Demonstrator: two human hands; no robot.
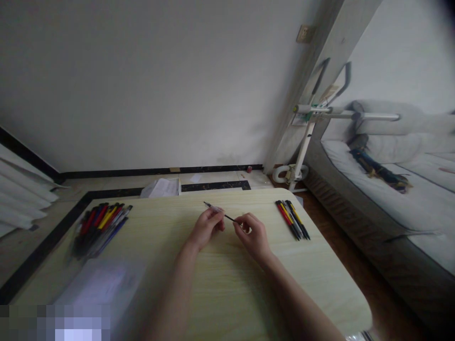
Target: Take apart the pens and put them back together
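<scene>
Above the middle of the table, my left hand is closed around a slim pen with a pale, clear-looking barrel. Its dark tip points up and to the left. A thin dark rod, which looks like a pen refill, runs from the left fingers to my right hand. Thumb and forefinger of that hand pinch the rod's right end. Whether the rod sits inside the barrel is hidden by the left fingers. To the right lies a row of several pens in red, yellow, grey and black.
A larger pile of pens lies on the left of the wooden table. Nearer me is a blurred clear plastic sheet or bag. Beyond the far edge stands a box with papers. A sofa and white exercise frame are at right.
</scene>
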